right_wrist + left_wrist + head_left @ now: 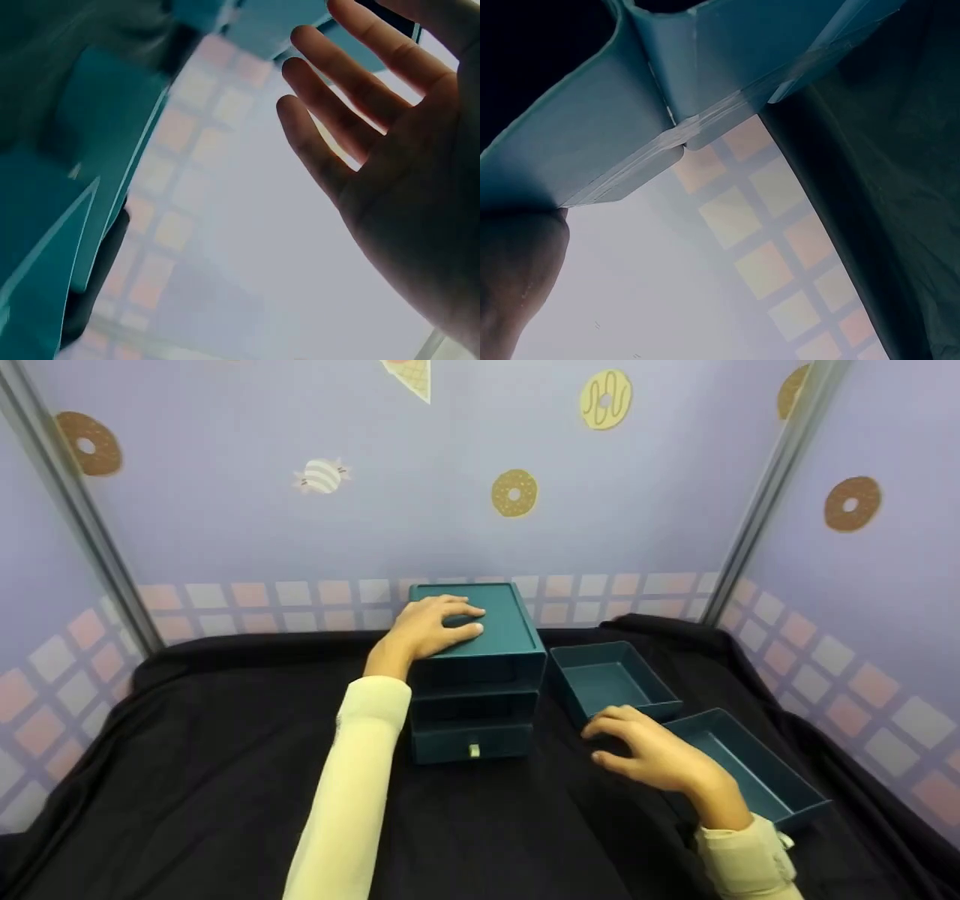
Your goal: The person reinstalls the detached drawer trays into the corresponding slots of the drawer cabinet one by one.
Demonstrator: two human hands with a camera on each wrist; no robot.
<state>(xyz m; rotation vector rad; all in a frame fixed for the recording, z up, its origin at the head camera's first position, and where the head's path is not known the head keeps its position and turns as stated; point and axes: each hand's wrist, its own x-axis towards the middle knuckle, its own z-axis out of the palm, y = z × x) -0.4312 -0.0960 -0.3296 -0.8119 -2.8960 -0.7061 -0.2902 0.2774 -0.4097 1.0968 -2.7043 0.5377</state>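
A teal drawer cabinet [504,622] stands against the back wall, with its two upper slots hollow and a bottom drawer [442,744] in place, bearing a small pale knob [474,750]. My left hand [429,628] rests on the cabinet's top, fingers spread toward the right. Part of that hand [521,270] shows beside the cabinet's side [570,150] in the left wrist view. My right hand [649,746] is held over the cloth to the right of the cabinet, fingers relaxed and holding nothing. In the right wrist view its fingers [356,86] are extended and apart.
Two removed teal drawers lie to the right: one [604,679] beside the cabinet, the other [750,765] nearer, partly behind my right wrist. Black cloth [225,765] covers the table. Lilac panels [225,525] with grey corner posts [769,487] enclose the back and sides.
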